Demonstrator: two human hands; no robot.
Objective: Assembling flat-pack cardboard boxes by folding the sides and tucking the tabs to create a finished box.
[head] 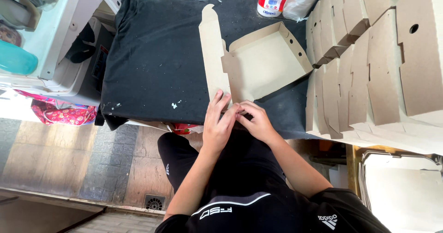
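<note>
Box: a brown cardboard box (pixel 265 60) lay half folded at the near edge of the table (pixel 152 62), its tray walls up, its long lid flap flat toward the far edge.
Left hand (pixel 218 124): fingers (pixel 220 101) pinched on the box's near corner.
Right hand (pixel 257 121): fingers closed on the same corner.
Left to do: near wall and lid looked unfolded.
Stack: flat box blanks (pixel 369 71) leaned along the right edge.
Surface: black cloth, paint-flecked.
Room: tubs (pixel 272 0) at the far edge; paved floor (pixel 69 163) below.
</note>
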